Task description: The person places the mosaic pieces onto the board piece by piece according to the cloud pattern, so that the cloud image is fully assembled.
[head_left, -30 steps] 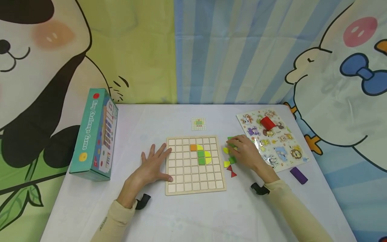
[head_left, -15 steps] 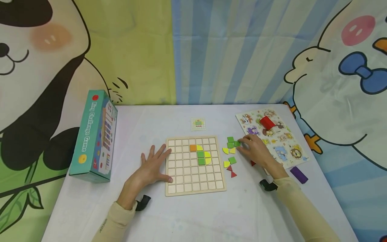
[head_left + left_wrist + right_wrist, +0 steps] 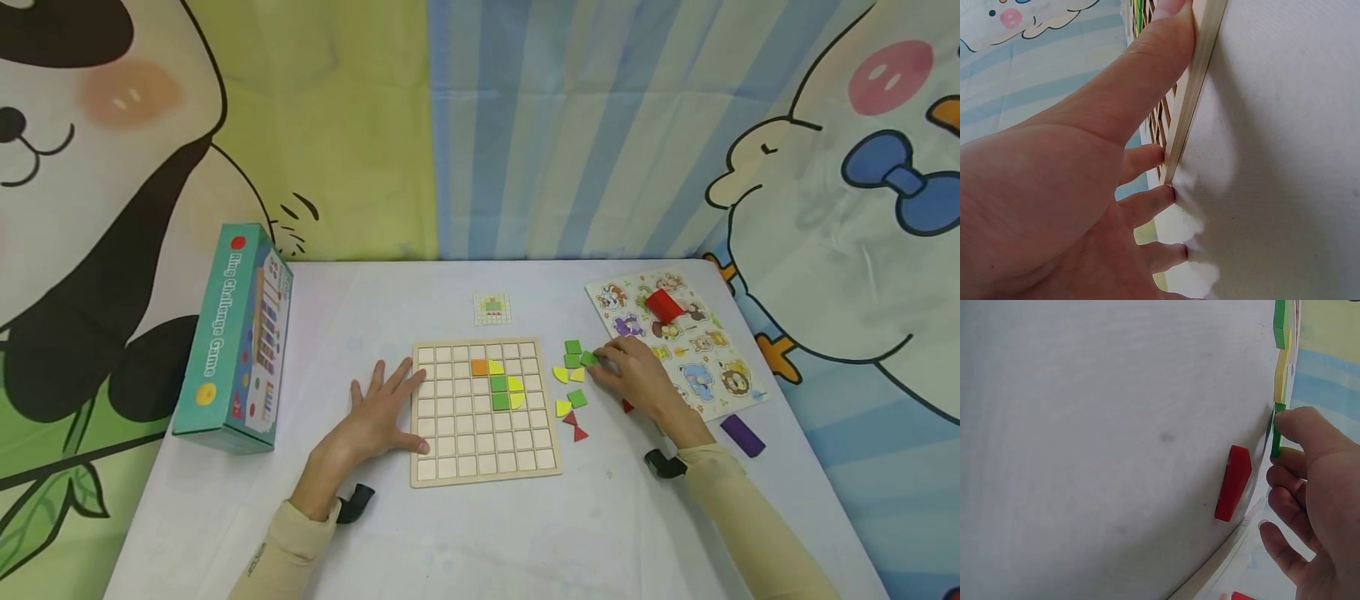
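Observation:
A wooden grid board [image 3: 465,443] lies mid-table with an orange tile [image 3: 480,366], green tiles [image 3: 498,392] and yellow pieces [image 3: 515,392] set in it. My left hand [image 3: 386,398] rests flat on the table, fingers straight against the board's left edge [image 3: 1192,100]. My right hand [image 3: 613,362] is just right of the board and pinches a green square tile [image 3: 588,358] between thumb and forefinger; the right wrist view shows that tile [image 3: 1276,432] on edge at the table. More loose green tiles [image 3: 573,353], yellow pieces [image 3: 561,374] and red triangles [image 3: 574,425] lie beside it.
A teal game box [image 3: 236,333] stands at the left. A small pattern card [image 3: 492,307] lies behind the board. An animal puzzle board [image 3: 712,367] with a red block [image 3: 663,304] sits at the right, with a purple block [image 3: 742,435] near it. A red piece [image 3: 1233,482] lies under my right palm.
My right hand has shifted right and slightly away from the loose pieces, uncovering them, and now pinches the green tile. The left hand has stayed put.

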Available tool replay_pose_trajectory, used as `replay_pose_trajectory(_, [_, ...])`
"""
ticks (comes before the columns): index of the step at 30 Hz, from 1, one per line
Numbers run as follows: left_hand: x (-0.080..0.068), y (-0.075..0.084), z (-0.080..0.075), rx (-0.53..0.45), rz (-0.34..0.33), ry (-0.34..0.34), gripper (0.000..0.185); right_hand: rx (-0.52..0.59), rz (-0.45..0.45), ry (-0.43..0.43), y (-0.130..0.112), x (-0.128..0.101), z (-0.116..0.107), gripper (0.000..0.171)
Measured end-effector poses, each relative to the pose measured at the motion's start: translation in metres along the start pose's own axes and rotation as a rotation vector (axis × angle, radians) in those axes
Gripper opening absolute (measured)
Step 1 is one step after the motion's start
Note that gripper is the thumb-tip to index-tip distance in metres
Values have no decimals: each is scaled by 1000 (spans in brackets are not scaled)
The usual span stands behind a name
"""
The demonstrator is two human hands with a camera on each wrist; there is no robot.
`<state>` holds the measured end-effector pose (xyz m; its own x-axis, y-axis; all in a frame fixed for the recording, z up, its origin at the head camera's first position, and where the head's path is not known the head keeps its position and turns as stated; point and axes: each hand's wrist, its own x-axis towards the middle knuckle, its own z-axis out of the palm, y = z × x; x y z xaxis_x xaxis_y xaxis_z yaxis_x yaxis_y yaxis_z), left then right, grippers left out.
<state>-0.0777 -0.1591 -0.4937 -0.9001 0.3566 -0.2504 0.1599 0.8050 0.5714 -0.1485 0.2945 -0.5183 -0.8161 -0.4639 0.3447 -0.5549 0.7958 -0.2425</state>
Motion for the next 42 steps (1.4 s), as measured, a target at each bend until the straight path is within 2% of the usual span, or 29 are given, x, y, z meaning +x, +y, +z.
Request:
replay_pose_trajectory(7, [-1,-1,0,-3,3,6,119,62,-98,44,-8,9,0,35])
replay_pose_trajectory(13, [-1,-1,0,-7,2,3,118,112,-184,59,-28,25,6,33])
replay_pose_trajectory(24, [-1,0,0,-16,-9,0,119,155,-271,-8,-83,58,27,28])
replay_pose_trajectory(30, [-2,0,-1,-22,2,-3,119,168,-332,-52,-109,68,41,27])
replay_pose_trajectory(35, [-1,0,-1,-21,7,-6,119,133,-367,-79,-121,71,48,29])
replay_pose_trajectory(42, [-2,1,-3,-17,1,1,118,72,-349,-133,-128,72,52,30])
